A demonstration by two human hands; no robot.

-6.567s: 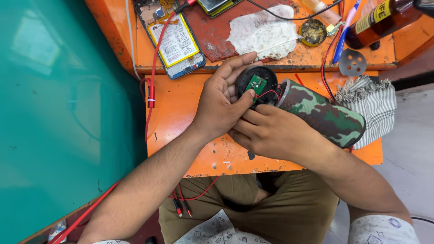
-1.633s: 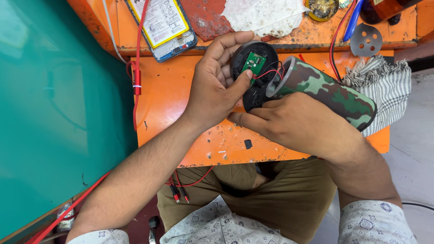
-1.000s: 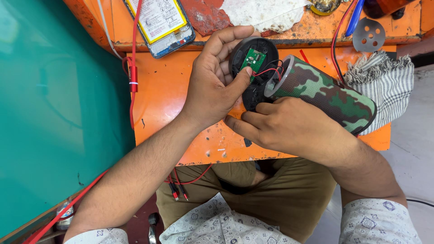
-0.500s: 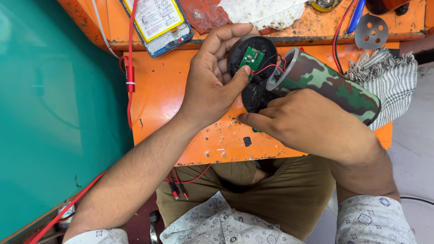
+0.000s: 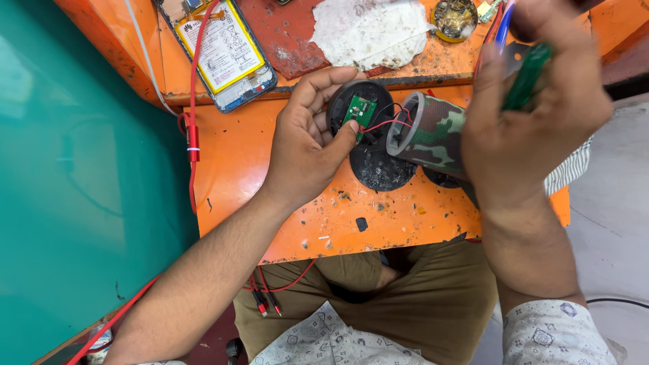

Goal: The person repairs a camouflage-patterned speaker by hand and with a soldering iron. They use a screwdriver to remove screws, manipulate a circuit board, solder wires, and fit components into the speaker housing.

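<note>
Pinching a black round end cap (image 5: 362,108) with a small green circuit board (image 5: 360,110) in it, the left hand (image 5: 307,145) has its thumb pressed on the board's lower edge and its fingers curled behind the cap. Red and black wires (image 5: 385,123) run from the board into the open end of the camouflage-patterned cylinder speaker (image 5: 433,138), which lies on its side just right of the cap, on the orange workbench (image 5: 230,169). A second black disc (image 5: 378,169) lies on the bench right below the cap. The right hand (image 5: 534,101), raised above the speaker's right part, is closed around a green-handled tool (image 5: 527,74). An opened phone (image 5: 220,47) lies up-left of the cap, a white rag (image 5: 365,30) straight above it.
</note>
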